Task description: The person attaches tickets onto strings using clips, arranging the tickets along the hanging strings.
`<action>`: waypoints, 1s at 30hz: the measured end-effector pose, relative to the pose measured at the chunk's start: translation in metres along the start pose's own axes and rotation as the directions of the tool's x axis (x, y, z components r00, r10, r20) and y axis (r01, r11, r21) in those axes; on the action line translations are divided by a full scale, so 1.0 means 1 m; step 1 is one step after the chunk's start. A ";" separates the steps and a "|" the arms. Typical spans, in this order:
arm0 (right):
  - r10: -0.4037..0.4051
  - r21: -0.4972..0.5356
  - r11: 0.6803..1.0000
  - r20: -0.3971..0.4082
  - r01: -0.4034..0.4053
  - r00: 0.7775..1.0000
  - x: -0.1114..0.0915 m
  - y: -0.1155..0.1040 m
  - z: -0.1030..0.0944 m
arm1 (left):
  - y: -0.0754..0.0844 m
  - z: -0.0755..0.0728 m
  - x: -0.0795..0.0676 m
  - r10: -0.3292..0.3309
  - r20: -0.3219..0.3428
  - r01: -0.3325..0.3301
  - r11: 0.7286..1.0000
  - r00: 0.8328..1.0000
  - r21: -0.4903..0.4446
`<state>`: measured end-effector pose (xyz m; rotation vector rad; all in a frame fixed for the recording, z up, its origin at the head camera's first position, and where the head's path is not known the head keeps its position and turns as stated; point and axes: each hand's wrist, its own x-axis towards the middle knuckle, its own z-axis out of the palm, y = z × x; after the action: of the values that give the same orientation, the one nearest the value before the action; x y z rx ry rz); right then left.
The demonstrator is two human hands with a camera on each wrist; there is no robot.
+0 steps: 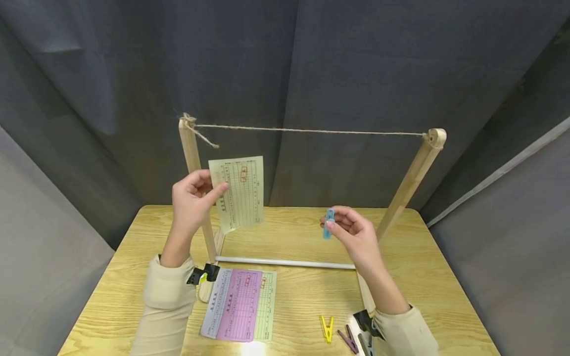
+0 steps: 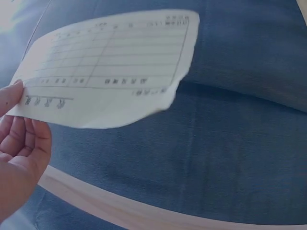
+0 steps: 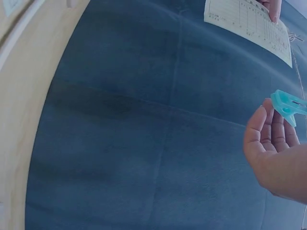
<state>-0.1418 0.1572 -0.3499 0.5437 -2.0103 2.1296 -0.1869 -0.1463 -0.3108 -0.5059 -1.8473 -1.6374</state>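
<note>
In the head view my left hand point(image 1: 192, 198) pinches the left edge of a pale green printed form point(image 1: 242, 198), thumb in front and fingers behind. The sheet hangs upright in the air beside the left post, below the twine point(image 1: 307, 130). My right hand point(image 1: 356, 235) pinches a blue clothespin point(image 1: 329, 223) between thumb and fingertips, low between the posts. The right wrist view shows the same clothespin point(image 3: 289, 106) at the fingertips, with the form point(image 3: 252, 24) beyond it. The left wrist view has the form point(image 2: 110, 67) slightly bowed, its far end free.
A wooden frame with a left post point(image 1: 190, 148) and right post point(image 1: 409, 183) carries the twine; a white rod point(image 1: 285, 261) joins its feet. Overlapping blue, purple point(image 1: 240, 306) and green forms lie front left. A yellow clothespin point(image 1: 327, 329), a purple one point(image 1: 348, 340) and a dark one lie front right.
</note>
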 end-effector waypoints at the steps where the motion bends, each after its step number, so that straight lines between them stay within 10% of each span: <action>1: -0.008 0.009 1.000 0.002 0.008 1.000 0.002 -0.002 0.001 | 0.001 0.000 0.002 0.003 -0.012 -0.003 1.000 1.000 -0.009; 30: -0.239 -0.016 0.970 0.134 0.243 0.962 0.062 -0.091 0.056 | 0.029 -0.012 0.028 0.013 -0.139 -0.002 0.997 0.990 0.081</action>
<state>-0.1578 0.1013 -0.2403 0.8953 -1.9248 1.9598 -0.1863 -0.1566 -0.2698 -0.3537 -1.7976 -1.5455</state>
